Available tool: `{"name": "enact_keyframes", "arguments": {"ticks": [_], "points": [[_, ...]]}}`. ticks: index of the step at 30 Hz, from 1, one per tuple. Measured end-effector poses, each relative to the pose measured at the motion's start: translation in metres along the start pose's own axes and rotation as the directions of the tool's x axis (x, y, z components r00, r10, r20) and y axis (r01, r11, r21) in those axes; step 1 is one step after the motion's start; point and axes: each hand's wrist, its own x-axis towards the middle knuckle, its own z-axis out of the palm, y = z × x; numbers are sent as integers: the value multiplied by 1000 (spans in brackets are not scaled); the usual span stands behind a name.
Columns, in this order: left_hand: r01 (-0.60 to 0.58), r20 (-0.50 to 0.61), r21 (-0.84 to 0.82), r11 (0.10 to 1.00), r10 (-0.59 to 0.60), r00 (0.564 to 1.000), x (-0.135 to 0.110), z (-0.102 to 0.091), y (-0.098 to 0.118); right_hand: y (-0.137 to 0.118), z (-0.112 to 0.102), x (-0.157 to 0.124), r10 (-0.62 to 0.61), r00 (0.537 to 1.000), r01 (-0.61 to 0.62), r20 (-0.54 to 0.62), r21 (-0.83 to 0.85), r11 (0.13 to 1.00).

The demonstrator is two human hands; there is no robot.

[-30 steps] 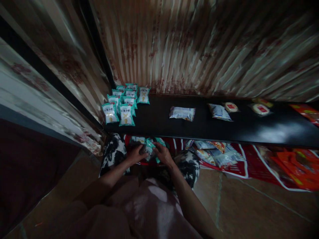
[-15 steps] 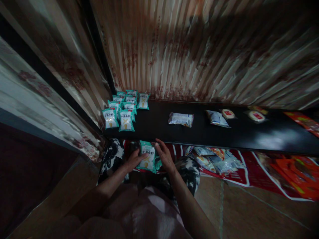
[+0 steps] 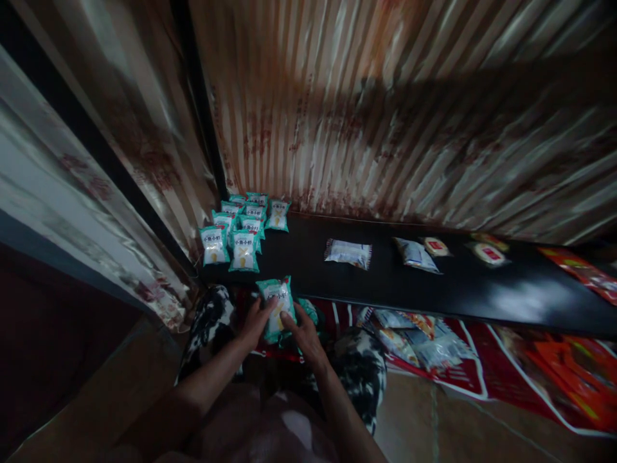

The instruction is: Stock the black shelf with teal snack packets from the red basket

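Observation:
Between my hands, just in front of the black shelf (image 3: 299, 273), is a teal and white snack bag (image 3: 278, 307) with a yellow picture and dark lettering. My left hand (image 3: 255, 321) grips its left side, thumb across the front. On the lower right side, my right hand (image 3: 303, 331) closes on the same bag, thumb on its face. Behind my right hand, more teal packaging (image 3: 311, 312) shows in part, low below the shelf edge. Several matching bags stand in rows at the shelf's left end, the nearest being a teal bag (image 3: 244, 251).
A white and blue packet (image 3: 348, 253) lies mid-shelf, with another packet (image 3: 415, 254) and round white-wrapped items (image 3: 436, 246) farther right. Below the shelf, a red sheet (image 3: 475, 347) bears loose packets (image 3: 424, 337) and orange packs (image 3: 578, 366). A pleated curtain (image 3: 337, 128) hangs behind.
The held bag has tilted and shifted slightly left toward the shelf edge. My right hand has come down from its top right corner to its lower right side. The view has tipped upward.

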Motion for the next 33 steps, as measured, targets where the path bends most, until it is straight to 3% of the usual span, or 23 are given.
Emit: {"name": "enact_keyframes", "arguments": {"ticks": [9, 21, 33], "points": [[-8, -86, -202, 979, -10, 996, 6, 5, 3, 2, 4, 2, 10, 1000, -11, 16, 12, 1000], [-33, -160, -256, 966, -9, 987, 12, 18, 15, 5, 11, -3, 40, 999, -39, -11, 88, 995], [-26, -221, -177, 984, -14, 975, 18, 19, 32, 8, 21, 2, 17, 998, -13, -55, 73, 997]]}}
